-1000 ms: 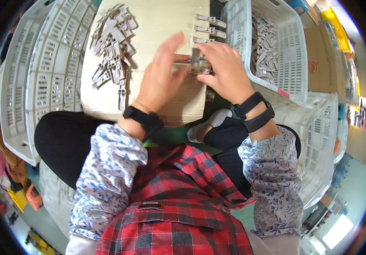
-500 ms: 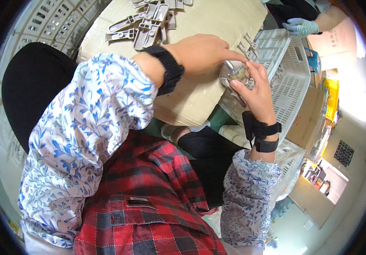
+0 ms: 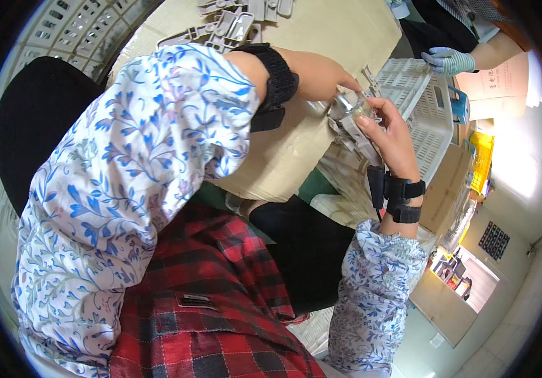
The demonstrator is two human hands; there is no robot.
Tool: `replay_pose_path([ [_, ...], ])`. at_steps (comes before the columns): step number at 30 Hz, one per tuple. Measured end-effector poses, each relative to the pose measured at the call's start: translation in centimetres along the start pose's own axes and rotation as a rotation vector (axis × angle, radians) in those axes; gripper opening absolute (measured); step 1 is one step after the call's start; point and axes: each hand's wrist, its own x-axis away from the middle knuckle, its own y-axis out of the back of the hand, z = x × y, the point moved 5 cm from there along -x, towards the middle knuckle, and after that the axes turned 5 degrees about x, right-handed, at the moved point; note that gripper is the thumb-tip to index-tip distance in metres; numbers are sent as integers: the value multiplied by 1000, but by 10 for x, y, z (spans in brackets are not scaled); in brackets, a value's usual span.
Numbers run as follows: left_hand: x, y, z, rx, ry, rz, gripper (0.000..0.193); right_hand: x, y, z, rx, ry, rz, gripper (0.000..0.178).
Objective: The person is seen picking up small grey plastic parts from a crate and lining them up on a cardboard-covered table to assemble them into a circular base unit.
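well, left hand (image 3: 321, 75): stretched over the cardboard sheet (image 3: 346, 31) to its right edge, back uppermost; one finger reaches toward the shiny round piece (image 3: 349, 108), but the others are hidden, so i cannot tell how far they are open or whether they grip anything.

shiny piece: at the cardboard sheet's right edge, between my hands, with a grey part (image 3: 364, 146) just on my side of it; i cannot tell whether the two are joined.

right hand (image 3: 393, 138): just off the cardboard sheet's right edge, thumb and forefinger curled nearly closed, with the shiny piece between them.

good handling: i'd steady the piece with the right hand, let the left do the fine work with light fingertips, and tilt neither.

left crate (image 3: 75, 44): white and slatted, beyond the cardboard sheet's left edge.

grey pile (image 3: 239, 25): loose, overlapping, on the cardboard sheet's far left part; my left sleeve (image 3: 138, 145) bulges near it and could snag.

grey clips (image 3: 370, 79): by the cardboard sheet's right edge, just past my fingers, easily knocked.

right crate (image 3: 434, 135): white, beyond the cardboard sheet's right edge, close to my right hand, so little elbow room.

gloved hand (image 3: 452, 61): a co-worker's, farther right of the cardboard sheet, apart from mine.
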Motion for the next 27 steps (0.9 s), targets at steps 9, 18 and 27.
replay_pose_path([
  [9, 4, 21, 0, -8, 127, 94, 53, -19, -1, 14, 166, 139, 3, 46],
  [18, -3, 16, 8, 149, 278, 195, 55, -33, 3, 18, 190, 63, 174, 41],
  [27, 42, 33, -32, -364, -458, -440, 45, -46, -1, 17, 107, 49, 269, 37],
])
